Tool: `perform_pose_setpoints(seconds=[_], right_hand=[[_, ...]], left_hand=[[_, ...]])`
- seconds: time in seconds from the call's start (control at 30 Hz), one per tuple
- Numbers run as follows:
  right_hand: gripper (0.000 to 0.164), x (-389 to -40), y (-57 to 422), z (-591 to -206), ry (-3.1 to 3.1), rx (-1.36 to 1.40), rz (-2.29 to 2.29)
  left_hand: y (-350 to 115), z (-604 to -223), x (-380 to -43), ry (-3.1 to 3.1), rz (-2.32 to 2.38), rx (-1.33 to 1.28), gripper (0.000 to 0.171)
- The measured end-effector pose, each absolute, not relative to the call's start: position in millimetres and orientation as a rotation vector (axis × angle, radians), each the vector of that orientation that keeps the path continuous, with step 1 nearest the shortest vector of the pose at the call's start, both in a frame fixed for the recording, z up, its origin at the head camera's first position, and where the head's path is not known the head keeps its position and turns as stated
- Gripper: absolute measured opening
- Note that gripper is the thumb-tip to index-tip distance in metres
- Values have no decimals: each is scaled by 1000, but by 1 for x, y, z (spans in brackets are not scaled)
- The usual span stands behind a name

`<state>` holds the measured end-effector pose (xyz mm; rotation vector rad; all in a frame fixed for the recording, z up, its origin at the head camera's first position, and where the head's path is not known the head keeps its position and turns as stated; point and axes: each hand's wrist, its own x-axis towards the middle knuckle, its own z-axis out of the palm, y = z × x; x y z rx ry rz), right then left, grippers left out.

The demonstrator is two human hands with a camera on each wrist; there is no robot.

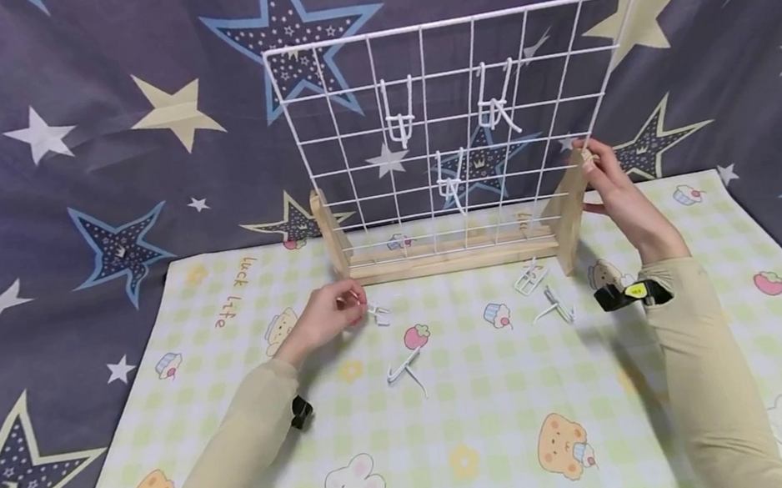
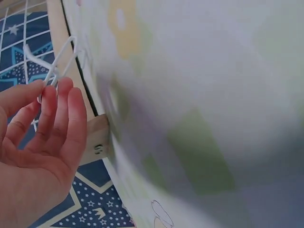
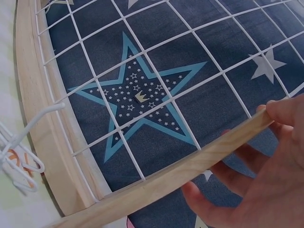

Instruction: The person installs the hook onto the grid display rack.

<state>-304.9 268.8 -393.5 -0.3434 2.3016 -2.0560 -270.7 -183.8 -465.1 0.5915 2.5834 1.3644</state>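
Observation:
A white wire grid (image 1: 449, 21) stands in a wooden base with two uprights. Near the foot of the left upright (image 1: 331, 236), my left hand (image 1: 325, 313) pinches a white wire hook (image 2: 59, 61) between thumb and fingertips, just above the tablecloth. My right hand (image 1: 627, 209) grips the top of the right wooden upright (image 3: 190, 164), thumb on one side and fingers behind it. On the grid hang three white hooks: an upper left hook (image 1: 402, 129), an upper right hook (image 1: 494, 112) and a lower hook (image 1: 451, 187).
Three more white hooks lie on the checked tablecloth (image 1: 238, 435): a front hook (image 1: 406, 370), and two near the right upright, a flat-lying hook (image 1: 531, 278) and a tilted hook (image 1: 558, 305). A dark star-patterned curtain (image 1: 129, 317) hangs behind the table.

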Motion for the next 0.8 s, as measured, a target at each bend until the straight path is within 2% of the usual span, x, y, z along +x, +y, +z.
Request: perform_pose_setpoints(seconds=[0.2,0.47,0.67,0.8], right_hand=[[49,-306,269,-393,2315,-308,-2036],[53,-306,272,-390,2322,-324,-2043],[52,-306,273,-391,2301,-365,-2027],[50,-306,272,-391,2302,-334,-2014]], left_hand=[[-192,-471,-268,2623,1198,699,21],[-200,-470,-267,2659,1111,702,34],[-197,-470,-270,2764,1126,750,25],[-194,-471,-274,2744,1112,768,24]])
